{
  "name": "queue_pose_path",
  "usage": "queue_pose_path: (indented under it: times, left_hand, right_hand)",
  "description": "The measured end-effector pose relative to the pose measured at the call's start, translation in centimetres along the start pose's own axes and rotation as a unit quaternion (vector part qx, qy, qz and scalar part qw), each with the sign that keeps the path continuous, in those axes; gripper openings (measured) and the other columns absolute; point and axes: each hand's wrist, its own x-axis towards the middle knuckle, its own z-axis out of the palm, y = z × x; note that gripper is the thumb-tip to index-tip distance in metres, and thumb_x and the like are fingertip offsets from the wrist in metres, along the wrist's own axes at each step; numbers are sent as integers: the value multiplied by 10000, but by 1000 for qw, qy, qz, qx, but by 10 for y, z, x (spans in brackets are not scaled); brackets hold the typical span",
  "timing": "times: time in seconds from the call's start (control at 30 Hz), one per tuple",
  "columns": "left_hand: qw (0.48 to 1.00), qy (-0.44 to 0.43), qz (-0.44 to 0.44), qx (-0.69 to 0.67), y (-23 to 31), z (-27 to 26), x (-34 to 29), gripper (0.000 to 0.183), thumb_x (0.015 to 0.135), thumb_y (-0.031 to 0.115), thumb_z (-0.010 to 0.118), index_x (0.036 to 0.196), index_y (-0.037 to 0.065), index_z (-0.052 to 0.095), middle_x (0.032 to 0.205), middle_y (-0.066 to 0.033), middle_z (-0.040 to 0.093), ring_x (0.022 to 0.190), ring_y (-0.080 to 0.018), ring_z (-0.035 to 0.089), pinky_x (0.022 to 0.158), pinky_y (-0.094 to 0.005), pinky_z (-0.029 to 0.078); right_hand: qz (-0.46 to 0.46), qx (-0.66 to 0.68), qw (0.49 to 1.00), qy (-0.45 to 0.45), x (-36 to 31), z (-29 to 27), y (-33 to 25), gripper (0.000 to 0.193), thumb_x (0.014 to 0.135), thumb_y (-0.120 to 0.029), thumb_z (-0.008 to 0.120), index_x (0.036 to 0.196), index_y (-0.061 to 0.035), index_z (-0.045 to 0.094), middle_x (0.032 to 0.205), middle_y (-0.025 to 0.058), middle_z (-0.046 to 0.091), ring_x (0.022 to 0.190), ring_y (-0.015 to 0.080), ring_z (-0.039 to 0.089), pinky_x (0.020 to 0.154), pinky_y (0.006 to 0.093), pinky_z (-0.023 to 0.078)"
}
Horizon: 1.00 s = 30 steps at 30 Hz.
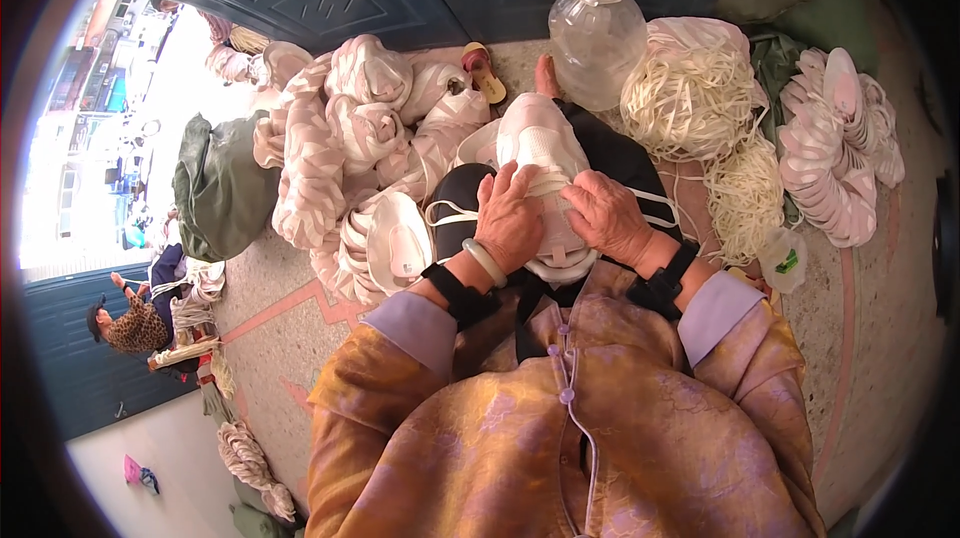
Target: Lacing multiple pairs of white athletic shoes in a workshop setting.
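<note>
A white sneaker upper rests in my lap, its toe pointing away from me. My left hand grips its left side, fingers bent over the lacing area. From the right, my right hand closes on the opposite edge, thumb and fingertips pressed near the eyelets. A white shoelace sticks out in a loop past my left hand, and another stretch of it shows beyond my right hand. The fingertips partly hide the lace under them. Both wrists wear black bands, and a pale bangle is on the left one.
Stacked pale uppers lie to the left, beside a dark green sack. Bundled cream laces and more stacked uppers are on the right. A big clear bottle stands ahead. Another person sits far left.
</note>
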Motion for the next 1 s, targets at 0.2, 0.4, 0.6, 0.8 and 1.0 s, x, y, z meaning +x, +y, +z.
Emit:
queue_pose_path:
  times: [0.2, 0.4, 0.6, 0.8, 1.0]
  left_hand:
    - [1000, -6, -13, 19, -2, 8, -1, 152, 657, 108, 588, 766, 26, 656, 1253, -132, 422, 1215, -373, 339, 962, -562, 276]
    - [1000, -3, 15, -23, -3, 4, 1, 120, 682, 108, 601, 785, 73, 650, 1261, -108, 424, 1200, -350, 359, 959, -510, 293]
    - [999, -20, 32, 20, -6, 4, 5, 124, 686, 105, 597, 798, 62, 627, 1258, -108, 437, 1188, -332, 385, 938, -477, 344]
    - [998, -36, 16, -53, -6, -4, 1, 149, 680, 54, 554, 814, 12, 602, 1205, -138, 477, 1095, -329, 466, 867, -391, 430]
    - [998, 0, -61, -8, 7, 6, 7, 129, 681, 28, 524, 791, -7, 581, 1159, -132, 497, 1042, -318, 488, 836, -404, 435]
  right_hand:
    - [-6, -10, 1000, -1, 0, 0, 0, 191, 710, -81, 581, 889, -31, 536, 804, 92, 474, 771, 267, 533, 674, 357, 469]
    - [-9, -23, 1000, 16, 0, 3, -1, 196, 699, -62, 582, 888, -23, 549, 803, 95, 472, 763, 269, 534, 670, 359, 472]
    - [-1, -27, 1000, 6, -2, 4, 3, 203, 691, -53, 582, 890, -23, 553, 821, 94, 471, 773, 270, 533, 676, 359, 472]
    - [29, 2, 1000, -6, 1, 5, -4, 206, 685, -52, 583, 888, -31, 552, 835, 96, 477, 808, 272, 536, 698, 367, 468]
    - [93, 15, 995, -43, 6, 9, -7, 199, 697, -68, 590, 894, -61, 561, 850, 89, 489, 834, 279, 541, 714, 379, 462]
